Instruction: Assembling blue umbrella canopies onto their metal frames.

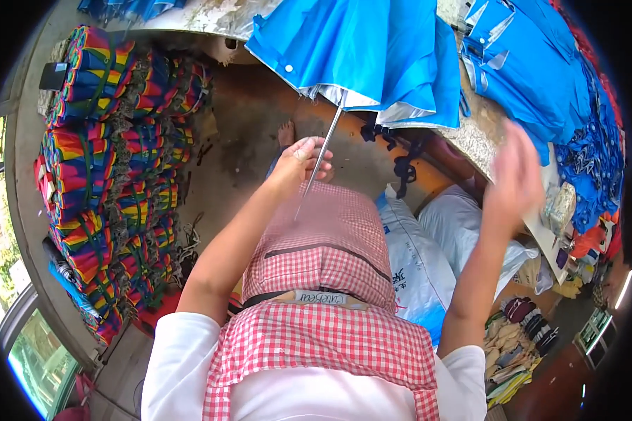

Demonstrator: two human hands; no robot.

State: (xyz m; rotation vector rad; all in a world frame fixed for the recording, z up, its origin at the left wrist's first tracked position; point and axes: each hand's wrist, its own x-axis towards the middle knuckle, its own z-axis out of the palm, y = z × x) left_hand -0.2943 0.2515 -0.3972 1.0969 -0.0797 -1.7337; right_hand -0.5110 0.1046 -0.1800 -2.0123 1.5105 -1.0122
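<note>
My left hand (300, 161) grips the metal shaft (333, 125) of the blue umbrella (400, 52), canopy (330, 56) at 1 o'clock, shaft running 7 to 1. Right hand (518, 175) blurred, farther off at 3 o'clock; can't tell whether it's closed.

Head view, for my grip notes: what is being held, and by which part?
The left hand holds the blue umbrella by its silvery shaft; the blurred right hand appears empty.

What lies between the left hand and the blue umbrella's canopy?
In the head view, a stretch of thin metal shaft runs between the left hand and the blue canopy.
</note>
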